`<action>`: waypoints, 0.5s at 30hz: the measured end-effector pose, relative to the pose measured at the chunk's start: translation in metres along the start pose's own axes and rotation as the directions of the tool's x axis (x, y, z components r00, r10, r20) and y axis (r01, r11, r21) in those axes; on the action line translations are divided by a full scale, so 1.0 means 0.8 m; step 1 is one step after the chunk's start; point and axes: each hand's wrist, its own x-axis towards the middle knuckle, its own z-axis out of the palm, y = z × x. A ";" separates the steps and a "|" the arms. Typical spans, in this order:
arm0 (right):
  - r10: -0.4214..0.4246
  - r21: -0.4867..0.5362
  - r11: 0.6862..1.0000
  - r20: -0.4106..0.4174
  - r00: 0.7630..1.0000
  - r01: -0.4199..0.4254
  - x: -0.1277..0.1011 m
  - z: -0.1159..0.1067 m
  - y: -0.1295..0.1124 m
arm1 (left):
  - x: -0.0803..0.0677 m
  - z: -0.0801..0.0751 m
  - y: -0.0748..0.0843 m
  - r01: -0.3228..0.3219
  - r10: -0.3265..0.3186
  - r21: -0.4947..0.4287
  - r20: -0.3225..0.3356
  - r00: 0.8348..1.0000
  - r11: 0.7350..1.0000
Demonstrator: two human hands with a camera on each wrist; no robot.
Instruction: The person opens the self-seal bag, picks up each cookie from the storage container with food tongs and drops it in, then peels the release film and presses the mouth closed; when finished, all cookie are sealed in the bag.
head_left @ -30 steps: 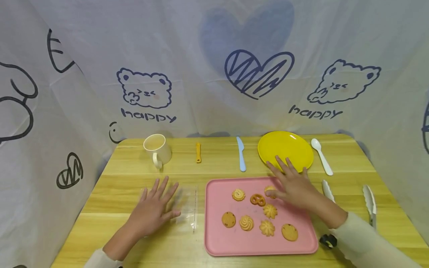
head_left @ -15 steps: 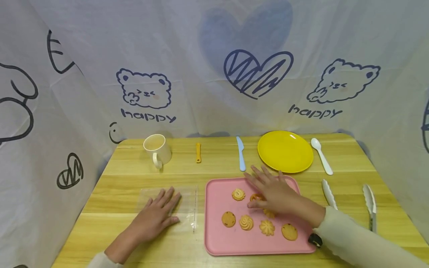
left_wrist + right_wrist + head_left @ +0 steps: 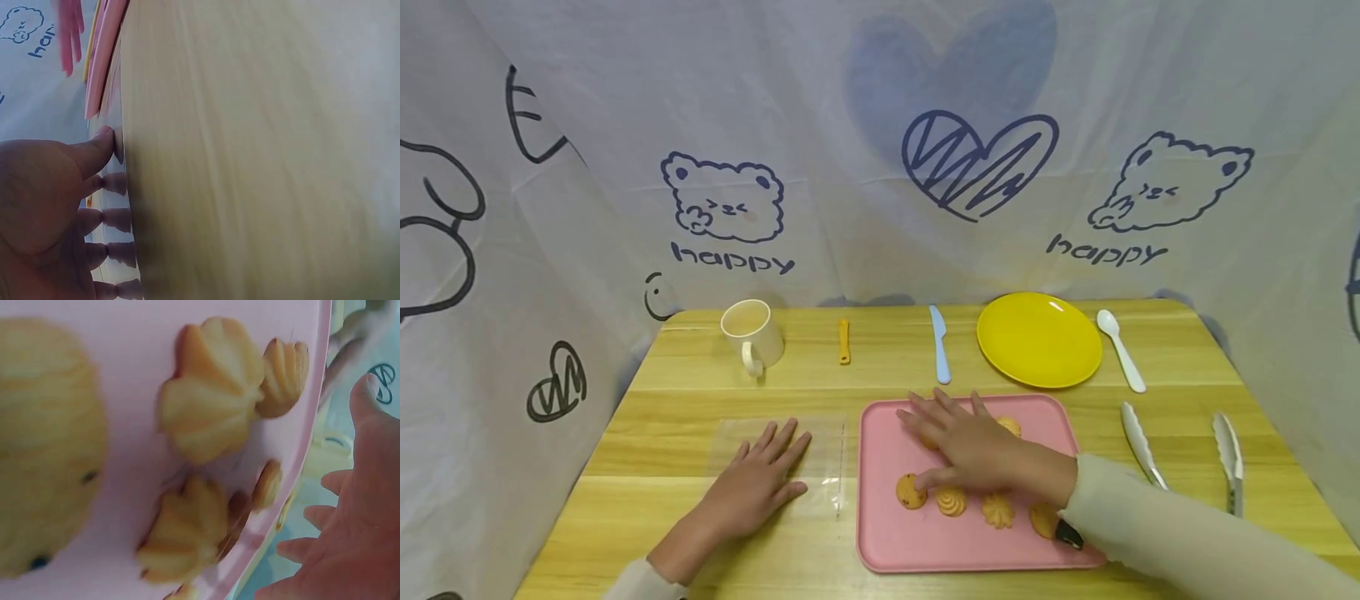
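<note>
My left hand [image 3: 747, 492] lies with spread fingers on a clear plastic sheet or bag [image 3: 823, 454] left of the tray; in the left wrist view its fingertips [image 3: 100, 140] meet the shiny film. Over the pink tray [image 3: 880, 537], my right hand [image 3: 973, 450] hovers with fingers straight and apart, holding nothing. Beneath and around it lie several cookies: a chip-dotted one [image 3: 908, 493] by the thumb, a swirled one [image 3: 951, 500], and a flower-shaped one [image 3: 997, 510]. The hand hides the pretzel and other cookies. Up close, the right wrist view shows ridged cookies [image 3: 212, 390].
Along the back stand a cream mug [image 3: 752, 333], a small orange handle-like piece [image 3: 844, 342], a blue knife [image 3: 940, 343], a yellow plate [image 3: 1037, 340] and a white spoon [image 3: 1122, 350]. Metal tongs [image 3: 1228, 458] lie right of the tray, partly under the right sleeve.
My right hand has swept left from beside the yellow plate across the tray's cookies. The left hand has lowered onto the plastic and shifted slightly right.
</note>
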 end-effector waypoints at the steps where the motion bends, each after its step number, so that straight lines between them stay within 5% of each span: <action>1: -0.011 0.004 1.000 0.012 1.000 0.011 0.002 0.001 -0.004 | 0.001 0.000 0.001 0.002 -0.002 -0.002 0.000 1.000 1.000; 15: -0.106 -0.045 0.993 0.142 0.984 0.113 0.047 0.018 -0.057 | 0.012 0.002 0.003 0.019 -0.019 0.006 -0.005 1.000 1.000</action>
